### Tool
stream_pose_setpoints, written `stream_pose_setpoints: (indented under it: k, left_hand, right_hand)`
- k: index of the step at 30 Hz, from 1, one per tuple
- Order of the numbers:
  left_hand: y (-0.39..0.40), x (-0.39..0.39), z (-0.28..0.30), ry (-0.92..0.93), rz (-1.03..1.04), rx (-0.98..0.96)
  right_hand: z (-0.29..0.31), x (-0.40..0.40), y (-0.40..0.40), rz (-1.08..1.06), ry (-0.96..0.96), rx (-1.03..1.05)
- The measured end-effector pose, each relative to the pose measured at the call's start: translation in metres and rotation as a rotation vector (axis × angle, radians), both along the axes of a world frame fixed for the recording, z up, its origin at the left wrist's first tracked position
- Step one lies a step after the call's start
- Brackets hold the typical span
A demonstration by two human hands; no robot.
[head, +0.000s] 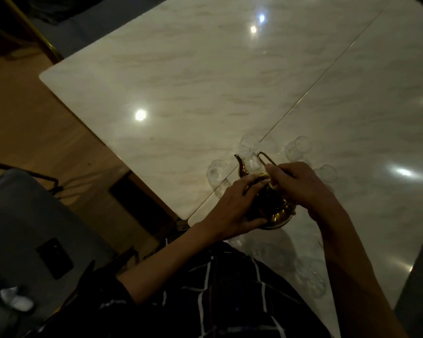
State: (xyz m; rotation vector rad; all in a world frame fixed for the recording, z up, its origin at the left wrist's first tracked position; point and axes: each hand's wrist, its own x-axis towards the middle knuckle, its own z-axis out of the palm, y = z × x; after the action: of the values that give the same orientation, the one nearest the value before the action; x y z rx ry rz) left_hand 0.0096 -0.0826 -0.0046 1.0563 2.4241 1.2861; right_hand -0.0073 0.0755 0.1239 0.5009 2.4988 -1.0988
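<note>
Dim room, pale marble table (205, 81). Gold teapot (279, 213) on it, clasped between both hands: left hand (232, 206) curled round teapot's side and top, right hand (300, 184) gripping wire handle (266, 158) above teapot. Judged step: steadying before pouring. Next: lift, tilt spout (241, 167) toward small glasses (216, 170) ringed beyond teapot.

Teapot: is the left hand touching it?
Touching. The head view shows the left hand cupping the teapot, thumb pressed against its lower body, with no gap between them.
</note>
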Motion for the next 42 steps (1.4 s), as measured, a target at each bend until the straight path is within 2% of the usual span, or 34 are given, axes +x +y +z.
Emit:
stream_pose_setpoints:
  k: [6, 12, 19, 32, 42]
  left_hand:
    - [0.012, -0.018, -0.001, 0.015, -0.068, 0.016]
    - [0.029, -0.043, -0.008, -0.12, -0.18, 0.04]
    - [0.053, -0.072, -0.017, -0.167, -0.267, 0.006]
    - [0.068, -0.093, -0.021, -0.229, -0.264, 0.017]
    - [0.073, -0.094, -0.01, -0.226, -0.258, 0.029]
  right_hand:
    - [-0.002, 0.0, 0.009, -0.08, 0.015, 0.008]
    - [-0.001, -0.008, 0.024, -0.148, 0.051, 0.08]
    - [-0.002, -0.031, 0.041, -0.226, 0.048, 0.125]
    - [-0.009, -0.073, 0.054, -0.241, -0.062, 0.183]
    - [0.002, -0.077, 0.057, -0.207, -0.067, 0.185]
